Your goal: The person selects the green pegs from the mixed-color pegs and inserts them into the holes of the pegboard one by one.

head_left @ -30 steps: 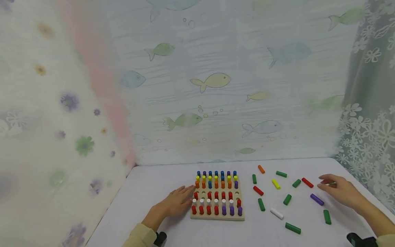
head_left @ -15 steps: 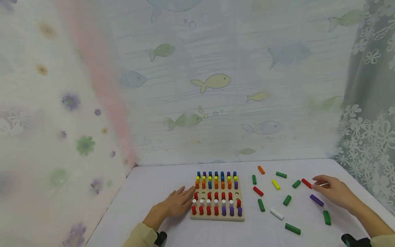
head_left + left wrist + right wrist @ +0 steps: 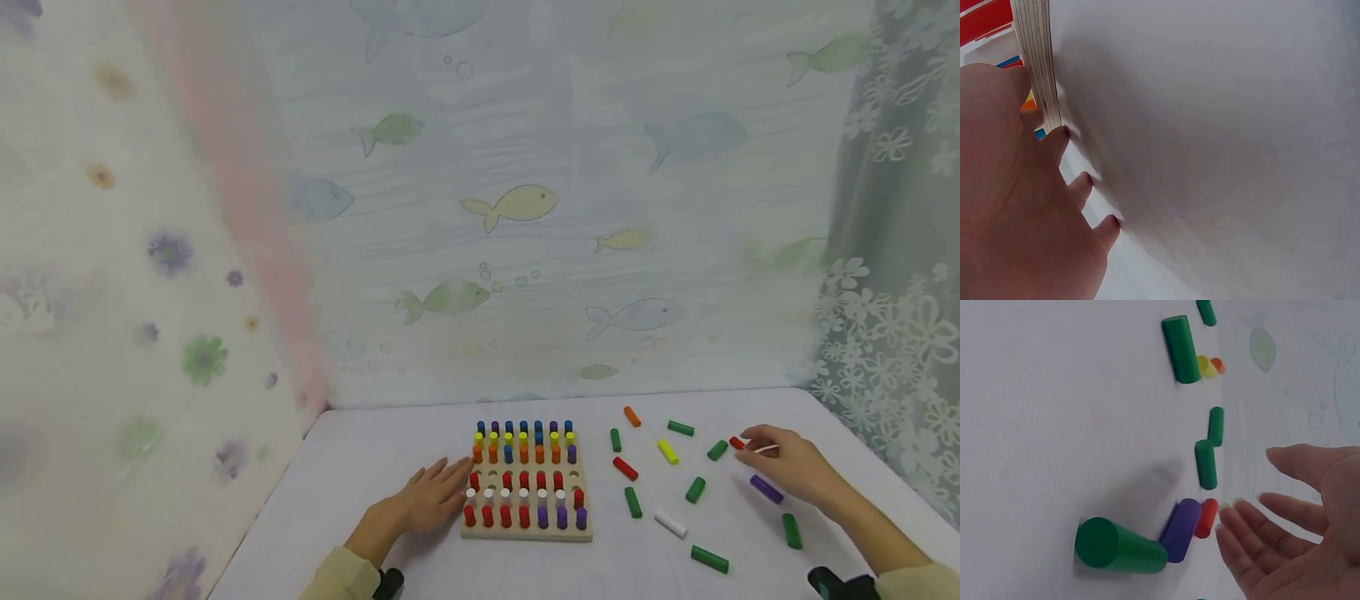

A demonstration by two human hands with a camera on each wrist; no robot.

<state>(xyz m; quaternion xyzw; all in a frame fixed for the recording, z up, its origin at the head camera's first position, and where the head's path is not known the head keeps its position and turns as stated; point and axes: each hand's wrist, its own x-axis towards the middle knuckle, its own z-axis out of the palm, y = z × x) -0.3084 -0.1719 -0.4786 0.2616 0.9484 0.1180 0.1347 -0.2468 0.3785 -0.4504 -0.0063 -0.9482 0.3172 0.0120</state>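
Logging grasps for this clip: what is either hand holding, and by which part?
Nothing is held. The right hand hovers open, fingertips by the red peg; the left hand rests flat against the pegboard edge.

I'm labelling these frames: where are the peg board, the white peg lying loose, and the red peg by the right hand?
peg board (image 3: 527,533), head view, front wooden edge.
white peg (image 3: 671,523), head view, mid-length.
red peg (image 3: 1206,519), right wrist view, its side.

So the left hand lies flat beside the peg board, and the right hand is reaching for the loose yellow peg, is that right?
Not quite. The left hand does lie flat beside the peg board, but the right hand reaches for the loose red peg, not the yellow peg, which lies farther left. The right wrist view shows the fingertips at the red peg.
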